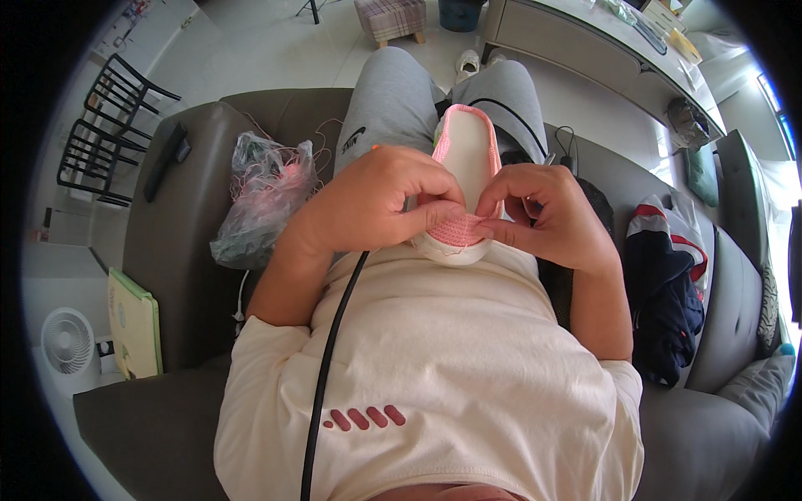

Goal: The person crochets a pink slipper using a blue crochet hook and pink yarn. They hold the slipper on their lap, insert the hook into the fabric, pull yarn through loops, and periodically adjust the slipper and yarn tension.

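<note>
A slipper with a cream insole, a white sole and a pink crocheted edge rests upright on my lap, its crocheted toe towards my belly. My left hand pinches the toe's upper edge between thumb and bent fingers. On the other side, my right hand grips the same edge with thumb and forefinger. Loose pink strands lie along the toe's front, where it meets the sole. The curled fingers hide part of the slipper's sides. Whether a hook or needle is in my right hand, I cannot tell.
To the left on the sofa sits a clear plastic bag of pink yarn, with strands trailing out. A black cable runs down over my shirt. A dark jacket lies at the right. Beyond my knees stand a plaid stool and a long cabinet.
</note>
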The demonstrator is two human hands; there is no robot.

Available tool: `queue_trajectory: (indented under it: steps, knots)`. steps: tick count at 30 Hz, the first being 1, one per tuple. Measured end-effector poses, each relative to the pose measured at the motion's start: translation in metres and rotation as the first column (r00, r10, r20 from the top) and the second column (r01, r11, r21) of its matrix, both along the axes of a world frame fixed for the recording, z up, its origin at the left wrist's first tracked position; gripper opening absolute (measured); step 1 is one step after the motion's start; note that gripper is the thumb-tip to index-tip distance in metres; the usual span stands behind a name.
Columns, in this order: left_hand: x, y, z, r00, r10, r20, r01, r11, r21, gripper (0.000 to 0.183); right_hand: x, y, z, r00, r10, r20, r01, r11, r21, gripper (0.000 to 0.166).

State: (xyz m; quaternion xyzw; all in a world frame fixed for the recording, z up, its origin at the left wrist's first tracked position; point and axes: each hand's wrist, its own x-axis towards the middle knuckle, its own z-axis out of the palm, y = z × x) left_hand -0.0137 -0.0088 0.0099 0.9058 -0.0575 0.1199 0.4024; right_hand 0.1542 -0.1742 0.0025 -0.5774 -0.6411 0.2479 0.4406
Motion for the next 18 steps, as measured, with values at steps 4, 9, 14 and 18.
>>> queue_trajectory:
  steps: [4,9,14,18]
  knots:
    - [0.0002,-0.0036,0.0001,1.000,0.000,0.016,0.000,1.000,-0.008,0.012,-0.0007,0.0004,0.0000,1.000,0.011,-0.001,-0.011,1.000,0.006,0.013]
    - [-0.0007,-0.0038,-0.0012,1.000,0.002,-0.001,-0.002,0.999,0.041,0.013,0.0000,0.0001,0.0014,0.999,0.033,0.020,-0.033,0.999,0.016,0.012]
    - [-0.0015,-0.0033,-0.0005,1.000,0.019,0.000,-0.019,0.999,0.044,0.011,0.0017,-0.0002,-0.0002,1.000,0.018,0.018,-0.018,1.000,0.011,0.011]
    - [-0.0003,-0.0065,-0.0001,1.000,0.028,0.007,-0.028,0.999,0.044,0.010,0.0007,0.0004,-0.0014,1.000,0.011,0.003,-0.011,1.000,0.015,0.011]
